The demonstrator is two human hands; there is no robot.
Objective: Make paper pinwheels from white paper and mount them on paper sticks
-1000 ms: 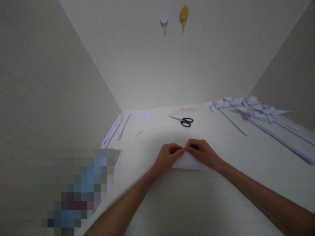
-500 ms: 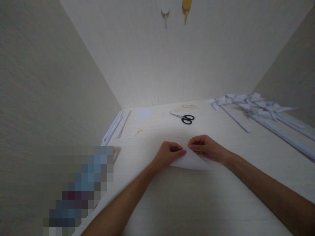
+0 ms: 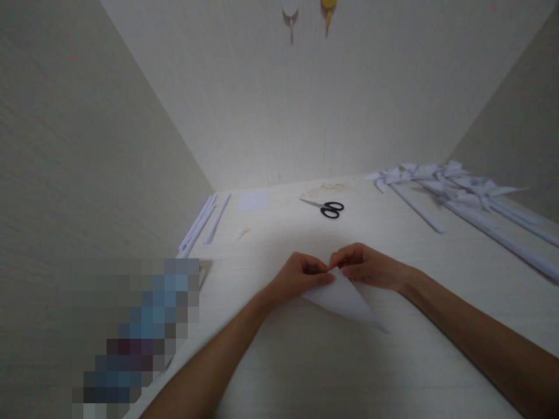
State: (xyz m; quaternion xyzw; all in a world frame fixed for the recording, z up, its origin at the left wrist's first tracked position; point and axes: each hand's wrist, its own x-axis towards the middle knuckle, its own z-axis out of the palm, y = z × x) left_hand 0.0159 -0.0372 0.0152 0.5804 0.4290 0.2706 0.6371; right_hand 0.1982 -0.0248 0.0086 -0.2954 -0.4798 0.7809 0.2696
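A white sheet of paper (image 3: pixel 347 299), folded into a triangle, is held just above the table in front of me. My left hand (image 3: pixel 299 276) pinches it near its top corner, thumb on the near face. My right hand (image 3: pixel 371 269) is closed at the same corner, its fingertips meeting the paper's right edge. The fingertips of both hands almost touch. One point of the triangle hangs toward the lower right. Beyond the hands lie black-handled scissors (image 3: pixel 331 209), blades pointing left.
Rolled white paper sticks (image 3: pixel 217 219) lie at the left, beside a flat paper square (image 3: pixel 252 201). A few toothpicks (image 3: pixel 243 233) are nearer. At the right, folded paper pieces (image 3: pixel 467 185) rest with long paper sticks (image 3: pixel 493 233). Walls enclose the table; two hooks hang behind.
The paper has tilted, and its right point now hangs lower. My right hand has shifted slightly left, closer to my left fingertips.
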